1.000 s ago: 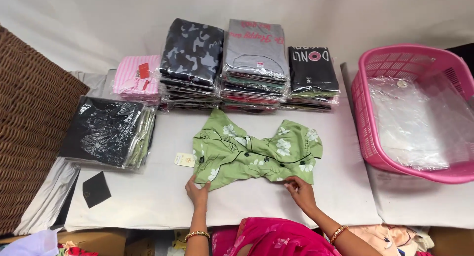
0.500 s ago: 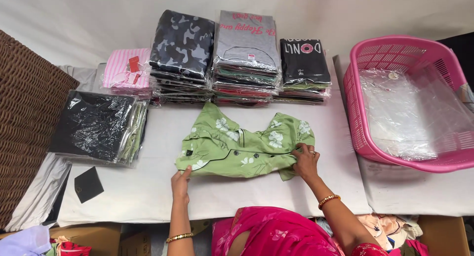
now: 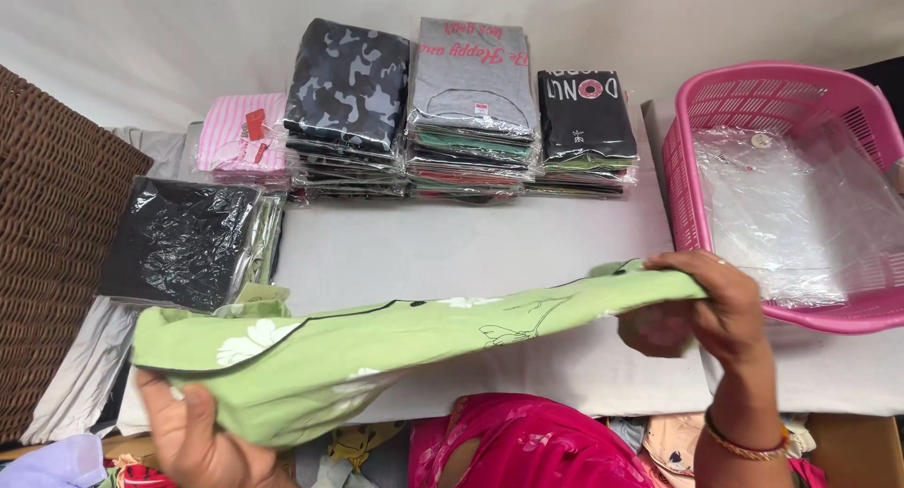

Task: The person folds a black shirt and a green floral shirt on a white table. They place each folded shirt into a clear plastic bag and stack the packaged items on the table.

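Note:
A light green garment with white flowers [image 3: 395,333] is held up off the white table [image 3: 471,248], stretched flat between both hands. My left hand [image 3: 193,432] grips its left end near the bottom left of the view. My right hand [image 3: 706,304], with a bangle on the wrist, grips its right end just in front of the pink basket [image 3: 683,182]. The garment hides the near part of the table.
Stacks of bagged folded clothes stand along the back: pink striped [image 3: 240,140], camouflage [image 3: 348,83], grey [image 3: 476,74], black [image 3: 584,112]. A black bagged pile [image 3: 179,243] lies left, beside a brown wicker basket [image 3: 47,224]. The pink basket holds clear plastic bags [image 3: 791,206].
The green garment lay on the table with both hands at its near edge; now it is lifted and stretched between the hands, closer to the camera.

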